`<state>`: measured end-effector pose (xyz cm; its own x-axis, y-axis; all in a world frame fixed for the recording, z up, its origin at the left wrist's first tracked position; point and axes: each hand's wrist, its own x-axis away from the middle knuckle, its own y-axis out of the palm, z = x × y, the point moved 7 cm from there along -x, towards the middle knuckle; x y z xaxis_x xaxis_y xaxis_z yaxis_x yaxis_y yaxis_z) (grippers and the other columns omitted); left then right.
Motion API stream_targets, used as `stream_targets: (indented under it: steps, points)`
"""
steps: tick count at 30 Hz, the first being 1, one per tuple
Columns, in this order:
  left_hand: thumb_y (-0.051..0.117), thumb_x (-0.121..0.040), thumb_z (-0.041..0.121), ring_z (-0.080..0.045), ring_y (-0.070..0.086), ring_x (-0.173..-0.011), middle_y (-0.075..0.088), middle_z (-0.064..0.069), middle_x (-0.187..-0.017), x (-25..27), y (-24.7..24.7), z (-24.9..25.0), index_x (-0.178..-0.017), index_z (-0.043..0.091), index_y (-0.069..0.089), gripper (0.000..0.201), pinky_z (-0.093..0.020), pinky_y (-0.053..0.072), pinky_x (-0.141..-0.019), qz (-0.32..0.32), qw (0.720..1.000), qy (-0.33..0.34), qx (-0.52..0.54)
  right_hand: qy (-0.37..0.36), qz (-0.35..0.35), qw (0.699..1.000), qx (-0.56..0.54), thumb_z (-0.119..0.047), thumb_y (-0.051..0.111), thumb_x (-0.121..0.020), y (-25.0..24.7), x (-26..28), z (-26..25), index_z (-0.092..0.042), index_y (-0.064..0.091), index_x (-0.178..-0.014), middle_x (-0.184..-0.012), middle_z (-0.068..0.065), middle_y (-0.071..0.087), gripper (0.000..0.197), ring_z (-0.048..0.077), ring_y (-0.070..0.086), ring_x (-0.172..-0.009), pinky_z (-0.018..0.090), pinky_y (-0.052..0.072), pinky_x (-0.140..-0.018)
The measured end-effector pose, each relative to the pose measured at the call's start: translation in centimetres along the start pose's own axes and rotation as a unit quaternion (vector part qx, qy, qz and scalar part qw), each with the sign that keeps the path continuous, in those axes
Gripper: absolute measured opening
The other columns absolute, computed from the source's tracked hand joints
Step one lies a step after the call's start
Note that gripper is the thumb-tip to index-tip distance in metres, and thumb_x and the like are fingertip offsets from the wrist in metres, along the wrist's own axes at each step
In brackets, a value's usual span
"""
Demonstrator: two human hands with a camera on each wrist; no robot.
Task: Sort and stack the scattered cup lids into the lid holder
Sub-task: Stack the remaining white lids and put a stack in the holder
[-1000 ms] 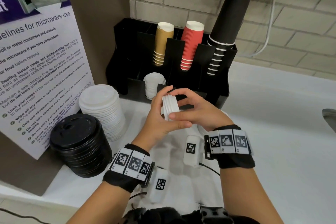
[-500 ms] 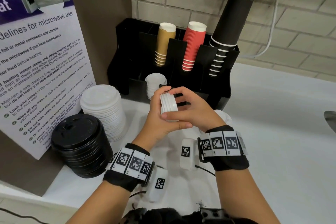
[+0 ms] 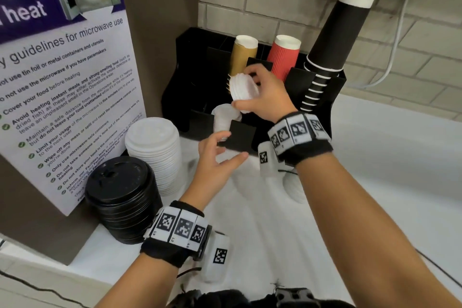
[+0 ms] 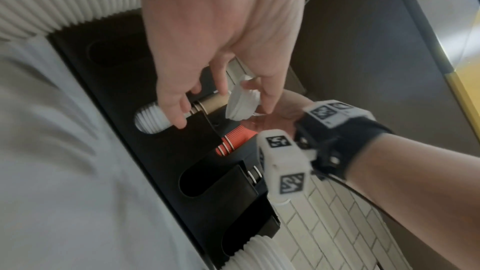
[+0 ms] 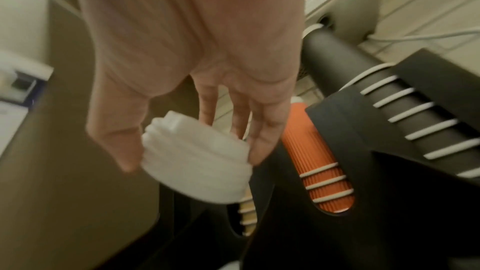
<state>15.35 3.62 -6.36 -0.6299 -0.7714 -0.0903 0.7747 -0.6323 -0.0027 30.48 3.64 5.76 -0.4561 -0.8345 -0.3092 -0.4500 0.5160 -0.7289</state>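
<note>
Above the lid holder (image 3: 240, 132) — right hand (image 3: 267, 97) grips blurred small lids (image 3: 243, 90).

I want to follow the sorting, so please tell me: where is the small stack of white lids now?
In the head view the small stack of white lids is held in the right hand, above the black holder, in front of the tan cups.
</note>
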Motion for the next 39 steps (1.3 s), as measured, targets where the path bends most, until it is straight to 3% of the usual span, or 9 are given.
stream_targets:
  steps: [3, 5, 8, 13, 22, 27, 31, 34, 39]
  points:
    - [0.072, -0.087, 0.023, -0.006, 0.051, -0.113, 0.038, 0.003, -0.131, 0.0, -0.1, -1.0, -0.119, 0.033, 0.055, 0.038, -0.029, 0.049, -0.093, -0.012, 0.999, -0.04, -0.018, 0.002, -0.063, 0.996, 0.068, -0.019, 0.082, -0.066, 2.7, -2.6, 0.3, -0.013, 0.041, -0.13, -0.124, 0.012, 0.048, 0.076, 0.024, 0.048, -0.109, 0.028, 0.038, -0.08]
    - [0.071, -0.087, 0.023, -0.006, 0.053, -0.11, 0.04, 0.002, -0.131, 0.1, -0.1, -1.5, -0.115, 0.032, 0.058, 0.032, -0.032, 0.05, -0.094, -0.02, 0.998, -0.064, -0.01, 0.0, -0.111, 0.987, 0.113, -0.016, 0.081, -0.067, 4.8, -3.2, 0.7, -0.012, 0.04, -0.131, -0.128, 0.013, 0.044, 0.076, 0.028, 0.048, -0.112, 0.032, 0.043, -0.082]
    - [0.07, -0.088, 0.024, -0.009, 0.056, -0.109, 0.042, 0.002, -0.129, 0.2, -0.2, -1.8, -0.106, 0.038, 0.059, 0.026, -0.028, 0.049, -0.091, -0.025, 0.997, -0.079, -0.004, -0.009, -0.145, 0.975, 0.166, -0.013, 0.079, -0.068, 7.0, -3.2, 1.3, -0.01, 0.041, -0.13, -0.128, 0.015, 0.045, 0.073, 0.032, 0.05, -0.11, 0.042, 0.049, -0.087]
    - [0.071, -0.087, 0.024, -0.013, 0.059, -0.107, 0.046, 0.001, -0.127, 0.0, -1.0, -2.1, -0.104, 0.038, 0.06, 0.024, -0.025, 0.048, -0.083, -0.012, 0.996, -0.086, -0.003, -0.026, -0.172, 0.962, 0.21, -0.012, 0.076, -0.071, 8.8, -2.8, 1.7, -0.011, 0.04, -0.132, -0.122, 0.015, 0.047, 0.071, 0.031, 0.054, -0.104, 0.04, 0.051, -0.081]
    - [0.07, -0.087, 0.027, -0.016, 0.06, -0.11, 0.049, 0.002, -0.127, -0.2, -1.1, -2.1, -0.1, 0.044, 0.06, 0.023, -0.037, 0.051, -0.097, -0.019, 0.996, -0.09, -0.007, -0.035, -0.146, 0.94, 0.307, -0.02, 0.076, -0.075, 9.1, -1.6, 1.8, -0.01, 0.038, -0.134, -0.133, 0.014, 0.037, 0.07, 0.031, 0.036, -0.12, 0.04, 0.045, -0.091]
    - [0.069, -0.088, 0.029, -0.011, 0.06, -0.106, 0.049, 0.006, -0.125, -0.4, -0.8, -2.0, -0.102, 0.045, 0.06, 0.023, -0.031, 0.049, -0.094, -0.028, 0.996, -0.082, -0.014, -0.016, -0.05, 0.983, 0.173, -0.024, 0.076, -0.075, 4.9, 0.2, 0.9, -0.01, 0.043, -0.133, -0.128, 0.014, 0.042, 0.069, 0.031, 0.04, -0.118, 0.037, 0.039, -0.097]
    - [0.07, -0.087, 0.03, -0.008, 0.06, -0.105, 0.05, 0.008, -0.123, -0.6, -0.8, -2.1, -0.099, 0.046, 0.062, 0.021, -0.029, 0.049, -0.094, -0.026, 0.997, -0.074, -0.014, 0.067, 0.107, 0.992, 0.015, -0.025, 0.071, -0.082, -2.9, 4.4, 3.8, -0.011, 0.049, -0.125, -0.107, 0.009, 0.056, 0.051, 0.022, 0.053, -0.1, 0.028, 0.039, -0.083]
    - [0.068, -0.089, 0.029, -0.009, 0.059, -0.108, 0.05, 0.008, -0.124, -0.5, -0.6, -2.1, -0.101, 0.045, 0.063, 0.021, -0.033, 0.049, -0.096, -0.03, 0.997, -0.07, -0.015, 0.215, 0.112, 0.97, 0.005, -0.028, 0.063, -0.087, -6.7, 9.2, 8.7, -0.012, 0.046, -0.123, -0.084, 0.0, 0.06, 0.043, 0.022, 0.057, -0.086, 0.028, 0.037, -0.073]
    - [0.066, -0.091, 0.023, -0.007, 0.057, -0.106, 0.048, 0.002, -0.128, -0.5, 0.2, -1.6, -0.105, 0.038, 0.063, 0.022, -0.026, 0.048, -0.093, -0.043, 0.997, -0.068, 0.006, 0.383, -0.022, 0.921, 0.059, -0.048, 0.072, -0.077, -5.8, 15.2, 13.9, -0.018, 0.034, -0.138, -0.13, 0.011, 0.049, 0.077, 0.031, 0.049, -0.12, 0.036, 0.041, -0.092]
